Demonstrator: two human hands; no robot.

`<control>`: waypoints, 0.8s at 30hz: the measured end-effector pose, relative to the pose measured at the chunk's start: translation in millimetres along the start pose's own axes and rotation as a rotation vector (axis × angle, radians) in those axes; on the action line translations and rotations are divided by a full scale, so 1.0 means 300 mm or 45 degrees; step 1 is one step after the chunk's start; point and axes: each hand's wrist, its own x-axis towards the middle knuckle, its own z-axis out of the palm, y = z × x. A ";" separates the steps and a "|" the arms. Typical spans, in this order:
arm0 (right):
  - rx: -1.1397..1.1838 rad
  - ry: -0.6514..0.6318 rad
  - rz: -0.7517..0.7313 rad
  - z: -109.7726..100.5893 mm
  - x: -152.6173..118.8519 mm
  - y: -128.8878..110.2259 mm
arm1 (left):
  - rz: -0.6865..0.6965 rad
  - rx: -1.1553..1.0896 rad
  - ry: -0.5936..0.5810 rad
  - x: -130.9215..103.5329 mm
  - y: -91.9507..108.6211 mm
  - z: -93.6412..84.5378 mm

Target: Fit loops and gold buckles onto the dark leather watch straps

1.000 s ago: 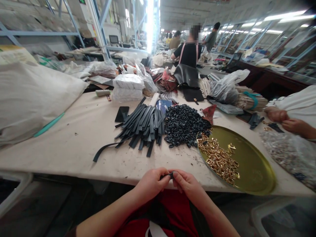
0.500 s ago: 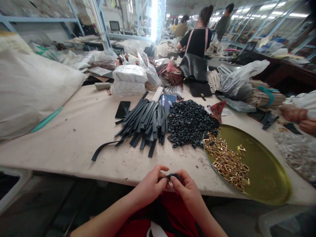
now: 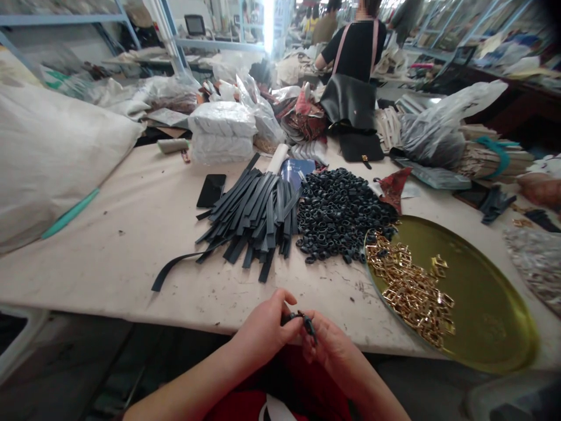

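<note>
My left hand [image 3: 274, 321] and my right hand [image 3: 326, 339] are close together at the table's front edge, fingers pinched. Between them is a short dark strap [image 3: 310, 328], bent near my right fingertips; part of it is hidden by the fingers. A small glint of metal shows beside it, too small to make out. Beyond my hands lies a fanned pile of long dark strips [image 3: 252, 219]. To its right is a heap of small dark loops [image 3: 344, 213]. Gold metal buckles [image 3: 414, 292] are piled on the left side of a round gold-coloured tray [image 3: 486, 316].
A black phone [image 3: 211, 190] lies left of the strips. A big white sack [image 3: 56, 158] fills the left side. Plastic-wrapped bundles [image 3: 223, 131] and a black bag [image 3: 350, 108] stand at the back. Another person's hand [image 3: 543, 188] is at the far right.
My right hand has turned, and its fingers now hang lower, with the dark strap bent down between them. My left hand keeps its pinch. The view has tilted slightly downward.
</note>
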 end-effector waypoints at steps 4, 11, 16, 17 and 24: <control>0.042 -0.031 0.059 0.009 -0.024 -0.005 | 0.015 0.081 0.002 -0.016 0.012 0.009; -0.338 0.347 -0.349 0.020 -0.069 -0.010 | 0.023 -0.460 -0.158 -0.090 0.031 0.007; -0.800 0.614 -0.600 0.020 -0.092 0.004 | 0.041 -0.595 -0.229 -0.140 0.032 0.011; -0.838 0.578 -0.593 0.020 -0.097 0.004 | 0.039 -0.596 -0.238 -0.148 0.032 0.011; -0.418 0.247 -0.257 0.029 -0.126 0.011 | 0.022 -0.797 -0.305 -0.194 0.022 0.008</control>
